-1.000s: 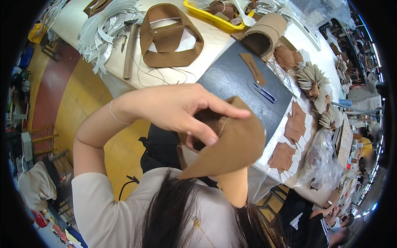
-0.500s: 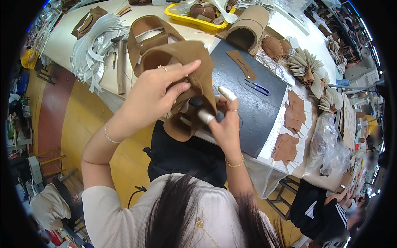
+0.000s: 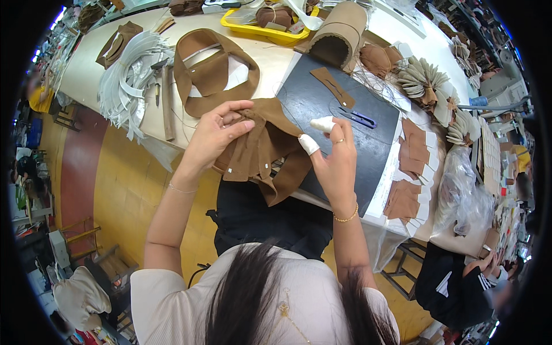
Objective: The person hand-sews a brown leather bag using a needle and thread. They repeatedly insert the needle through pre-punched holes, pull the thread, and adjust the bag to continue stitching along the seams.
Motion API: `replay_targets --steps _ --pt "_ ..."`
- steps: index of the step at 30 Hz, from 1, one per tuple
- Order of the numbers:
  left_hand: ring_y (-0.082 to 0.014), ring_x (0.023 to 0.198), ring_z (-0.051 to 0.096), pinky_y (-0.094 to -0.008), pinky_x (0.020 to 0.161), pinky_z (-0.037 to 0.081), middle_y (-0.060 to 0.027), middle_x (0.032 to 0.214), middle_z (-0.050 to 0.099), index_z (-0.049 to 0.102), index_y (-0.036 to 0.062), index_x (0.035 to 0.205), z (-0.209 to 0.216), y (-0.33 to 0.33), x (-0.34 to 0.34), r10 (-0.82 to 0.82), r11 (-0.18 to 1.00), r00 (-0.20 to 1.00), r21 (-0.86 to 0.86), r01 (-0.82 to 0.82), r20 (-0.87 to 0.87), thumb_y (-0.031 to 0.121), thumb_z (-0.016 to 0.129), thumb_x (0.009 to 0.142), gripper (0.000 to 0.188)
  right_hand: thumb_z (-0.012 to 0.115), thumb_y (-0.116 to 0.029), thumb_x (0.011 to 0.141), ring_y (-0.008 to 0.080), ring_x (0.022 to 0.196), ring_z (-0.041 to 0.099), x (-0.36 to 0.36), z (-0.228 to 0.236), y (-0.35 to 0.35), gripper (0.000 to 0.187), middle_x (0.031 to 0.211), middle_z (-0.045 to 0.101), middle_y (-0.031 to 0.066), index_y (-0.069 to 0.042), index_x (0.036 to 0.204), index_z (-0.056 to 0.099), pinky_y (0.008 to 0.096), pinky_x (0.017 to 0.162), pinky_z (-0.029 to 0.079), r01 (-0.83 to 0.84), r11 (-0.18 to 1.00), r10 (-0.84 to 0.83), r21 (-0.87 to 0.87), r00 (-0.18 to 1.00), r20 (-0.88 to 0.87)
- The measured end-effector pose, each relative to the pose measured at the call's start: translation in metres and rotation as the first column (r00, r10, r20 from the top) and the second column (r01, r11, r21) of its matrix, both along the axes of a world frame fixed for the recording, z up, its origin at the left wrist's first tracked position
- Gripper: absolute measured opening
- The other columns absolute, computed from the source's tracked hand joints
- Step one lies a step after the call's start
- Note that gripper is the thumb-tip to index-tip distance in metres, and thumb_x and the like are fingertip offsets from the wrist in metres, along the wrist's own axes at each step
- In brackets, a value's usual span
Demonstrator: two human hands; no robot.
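A brown bag piece [image 3: 273, 123], soft and with strap-like parts, hangs in front of me over the table's near edge. Small white marks show on its lower strap ends. My left hand [image 3: 221, 135] pinches its upper left part between thumb and fingers. My right hand [image 3: 334, 158], with white tape on thumb and index fingertip, is just right of the piece. Its thumb and index finger are apart, the thumb tip close to the brown edge; whether it touches, I cannot tell. No thread or needle can be made out in it.
Beyond my left hand lies another brown bag piece [image 3: 246, 95], beside a hammer [image 3: 167, 103] and white strips [image 3: 122, 80]. On the black mat [image 3: 305, 80] are blue thread snips [image 3: 362, 119] and a brown strip [image 3: 332, 86]. A yellow tray [image 3: 253, 29] stands at the back.
The held piece has come lower and turned, so its straps now hang facing me. My left hand has moved down; my right hand has moved right, away from the inside of the piece.
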State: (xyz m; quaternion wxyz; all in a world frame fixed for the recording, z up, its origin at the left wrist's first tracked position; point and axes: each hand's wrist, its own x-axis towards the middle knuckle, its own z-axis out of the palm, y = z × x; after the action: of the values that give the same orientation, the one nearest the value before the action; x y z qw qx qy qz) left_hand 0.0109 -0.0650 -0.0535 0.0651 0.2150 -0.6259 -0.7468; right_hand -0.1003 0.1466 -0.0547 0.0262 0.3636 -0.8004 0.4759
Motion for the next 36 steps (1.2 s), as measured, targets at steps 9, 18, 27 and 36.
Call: replay_targets --steps 9,18,27,36 --pt "-0.0086 0.094 0.060 -0.0222 0.085 0.048 -0.0060 0.104 0.064 0.057 -0.0023 0.121 0.006 0.036 -0.007 0.027 0.996 0.991 0.086 -0.016 -0.128 0.001 0.065 0.087 0.034 0.073 0.000 0.075 0.0247 0.077 0.066 0.002 0.005 -0.027 0.020 0.095 0.063 0.0115 -0.002 0.094 0.068 0.0320 0.066 0.053 -0.136 0.987 0.124 -0.081 0.983 -0.135" --pt "-0.0179 0.087 0.067 -0.0294 0.081 0.051 -0.0117 0.097 0.070 0.066 -0.0006 0.104 0.027 0.055 -0.005 -0.110 0.768 0.987 -0.641 0.011 -0.115 0.000 0.067 0.079 0.024 0.062 -0.010 0.074 0.0268 0.073 0.064 -0.011 0.023 -0.007 0.010 0.082 0.060 0.0081 -0.008 0.084 0.062 0.0369 0.063 0.053 -0.327 0.939 0.343 0.104 0.886 -0.313" --pt "-0.0146 0.093 0.059 -0.0268 0.084 0.046 -0.0079 0.100 0.063 0.060 -0.0041 0.108 0.009 0.047 -0.005 -0.155 0.861 0.988 -0.487 0.145 0.020 -0.003 0.063 0.085 0.023 0.064 -0.009 0.073 0.0297 0.071 0.059 -0.015 0.024 0.017 0.024 0.080 0.057 0.0115 -0.002 0.096 0.059 0.0397 0.065 0.047 -0.308 0.949 0.249 -0.066 0.862 -0.441" --pt "-0.0141 0.095 0.057 -0.0273 0.087 0.044 -0.0072 0.101 0.061 0.057 -0.0029 0.105 0.010 0.049 -0.007 -0.077 0.930 0.983 -0.368 0.010 -0.166 -0.002 0.065 0.084 0.022 0.069 -0.013 0.081 0.0306 0.091 0.063 0.013 -0.001 -0.014 0.015 0.096 0.067 0.0106 -0.006 0.093 0.064 0.0390 0.087 0.049 -0.195 0.933 0.151 -0.303 0.975 -0.162"
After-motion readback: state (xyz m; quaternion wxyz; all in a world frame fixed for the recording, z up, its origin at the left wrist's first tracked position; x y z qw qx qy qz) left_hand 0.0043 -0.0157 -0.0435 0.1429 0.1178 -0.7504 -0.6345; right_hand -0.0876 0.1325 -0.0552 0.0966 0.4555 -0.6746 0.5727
